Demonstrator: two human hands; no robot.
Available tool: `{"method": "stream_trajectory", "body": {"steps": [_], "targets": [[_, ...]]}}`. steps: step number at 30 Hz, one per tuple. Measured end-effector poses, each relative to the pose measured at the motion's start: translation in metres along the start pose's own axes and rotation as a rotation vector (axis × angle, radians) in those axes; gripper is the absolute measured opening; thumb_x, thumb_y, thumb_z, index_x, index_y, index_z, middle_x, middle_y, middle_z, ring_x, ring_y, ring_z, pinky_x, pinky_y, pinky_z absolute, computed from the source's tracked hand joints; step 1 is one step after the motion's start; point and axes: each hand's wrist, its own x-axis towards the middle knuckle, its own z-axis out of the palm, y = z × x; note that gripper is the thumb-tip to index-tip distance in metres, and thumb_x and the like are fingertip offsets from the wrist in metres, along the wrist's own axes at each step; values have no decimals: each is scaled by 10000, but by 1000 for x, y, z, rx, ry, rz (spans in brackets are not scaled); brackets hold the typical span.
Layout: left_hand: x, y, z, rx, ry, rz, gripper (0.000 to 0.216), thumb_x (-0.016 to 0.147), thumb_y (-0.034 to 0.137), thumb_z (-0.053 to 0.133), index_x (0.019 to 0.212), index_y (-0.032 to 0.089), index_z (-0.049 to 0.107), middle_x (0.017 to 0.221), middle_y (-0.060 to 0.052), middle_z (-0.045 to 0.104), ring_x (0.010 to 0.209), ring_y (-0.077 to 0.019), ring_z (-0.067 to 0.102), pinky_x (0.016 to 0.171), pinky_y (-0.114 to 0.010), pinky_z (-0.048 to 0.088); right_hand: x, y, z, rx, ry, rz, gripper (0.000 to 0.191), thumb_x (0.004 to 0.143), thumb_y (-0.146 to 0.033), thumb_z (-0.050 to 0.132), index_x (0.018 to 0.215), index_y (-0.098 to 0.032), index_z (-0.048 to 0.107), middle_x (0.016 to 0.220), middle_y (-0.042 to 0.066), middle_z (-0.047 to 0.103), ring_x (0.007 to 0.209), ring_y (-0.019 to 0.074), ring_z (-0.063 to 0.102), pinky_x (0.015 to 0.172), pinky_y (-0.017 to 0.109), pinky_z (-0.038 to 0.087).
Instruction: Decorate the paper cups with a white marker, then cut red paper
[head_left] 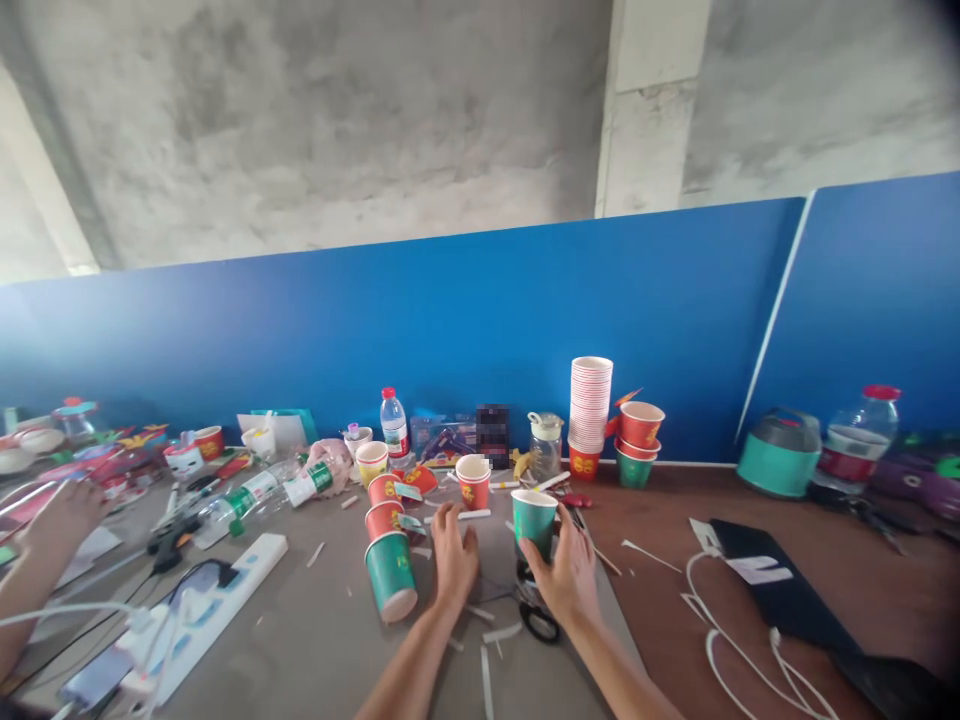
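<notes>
My right hand (566, 575) is wrapped round a green paper cup (533, 515), which stands upright with its white rim up. Just below that hand lie black-handled scissors (540, 622), partly hidden by it. My left hand (456, 555) rests over the grey table with thumb and fingers apart, holding nothing that I can see. Left of it, a lying row of nested paper cups ends in a green one (391, 575), with red cups (384, 520) behind. A red paper cup (473, 485) stands upright beyond my left hand. Paper strips (501, 634) are scattered between my hands.
A tall stack of cups (591, 405), more red and green cups (637, 465) and a glass jar (545, 445) stand by the blue partition (480, 320). A power strip (225, 610), plastic bottles (255, 490) and another person's hand (64, 525) are at left. White cables (712, 620) lie at right.
</notes>
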Motion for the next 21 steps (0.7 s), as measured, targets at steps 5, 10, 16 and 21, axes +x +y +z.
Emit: {"method": "stream_trajectory", "body": {"steps": [5,10,16,21], "targets": [[-3,-8,6,167,-120,-38,433,724,115,463,1152,112,524,1335,-192,436,1288,-327,325,1037,-515,251,1,6,4,-39,-13,90,689,864,-551,330,1329,-42,312,1193,230,562,1103,320,516,965,502,310],[-3,-2,0,282,-213,-38,445,721,149,495,1163,140,540,1302,-180,497,1265,-344,346,1042,-534,167,6,8,-3,-2,-120,107,607,874,-478,345,1332,-78,348,1176,180,596,1107,287,523,1005,495,272],[-1,6,-11,338,-245,-6,390,746,152,464,1119,149,576,1259,-148,532,1199,-318,395,1030,-498,187,7,2,-9,13,-249,96,474,906,-395,287,1280,-161,459,1197,105,602,1155,243,485,1026,493,232],[0,5,-10,335,-255,-3,379,734,123,457,1086,147,596,1260,-158,526,1194,-323,403,1019,-505,216,5,4,-6,-74,-236,94,423,909,-381,296,1179,-195,562,1179,84,617,1162,264,465,1010,510,222]]}}
